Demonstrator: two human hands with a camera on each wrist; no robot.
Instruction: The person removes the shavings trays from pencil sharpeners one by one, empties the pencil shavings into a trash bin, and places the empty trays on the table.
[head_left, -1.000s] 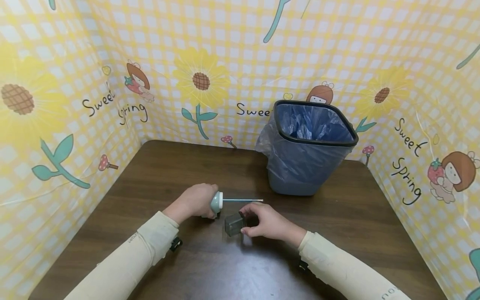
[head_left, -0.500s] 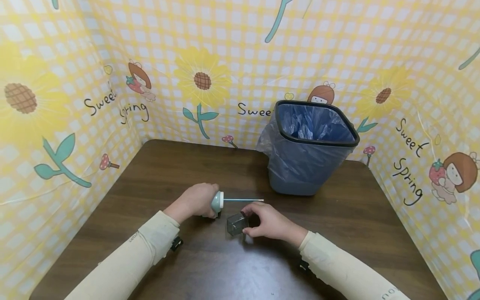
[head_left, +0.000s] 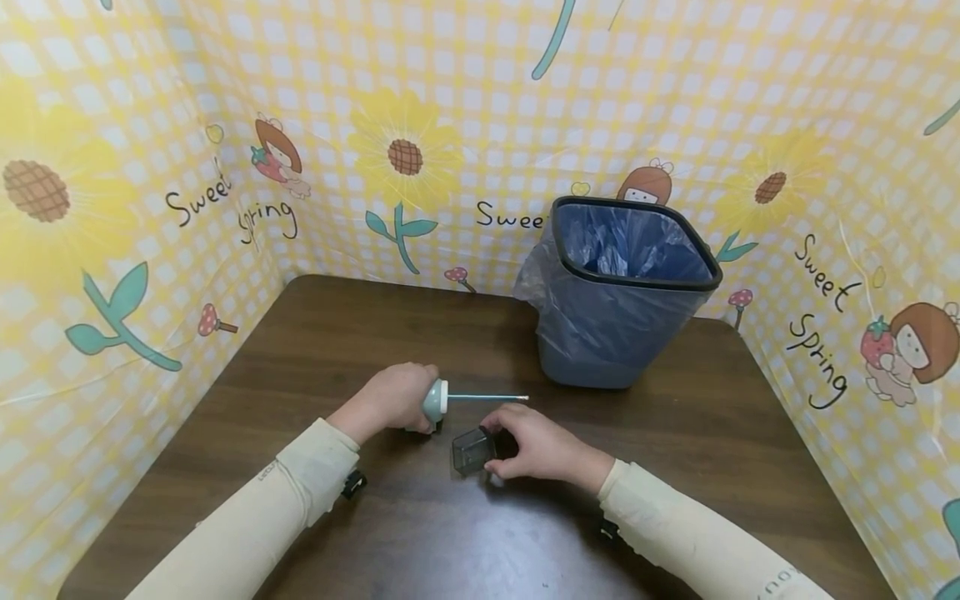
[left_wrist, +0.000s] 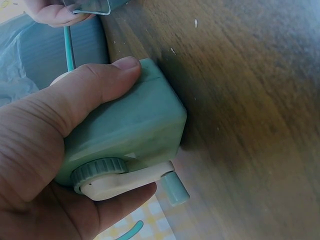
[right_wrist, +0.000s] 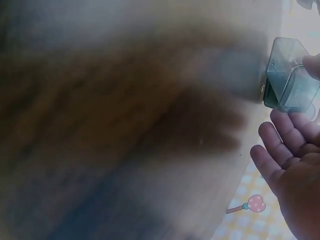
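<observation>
My left hand (head_left: 390,398) grips a pale green pencil sharpener (left_wrist: 137,112), thumb along its flat side. Its white crank with a green knob (left_wrist: 175,189) shows in the left wrist view. A blue pencil (head_left: 487,397) sticks out of the sharpener's white front and points right. Just in front of the pencil, my right hand (head_left: 538,442) pinches a smoky clear shavings drawer (head_left: 471,452) between thumb and fingers, close over the table. In the right wrist view this drawer (right_wrist: 287,75) is see-through, with the other fingers spread loosely below it.
A blue-grey waste bin (head_left: 592,342) lined with a clear plastic bag stands at the back right of the brown wooden table (head_left: 360,325). Its black rim (head_left: 637,285) rises well above the hands. Yellow checked cloth (head_left: 480,125) walls in the table at the back and sides.
The drawer has tilted slightly in the right hand. The left hand, sharpener and pencil have stayed in place.
</observation>
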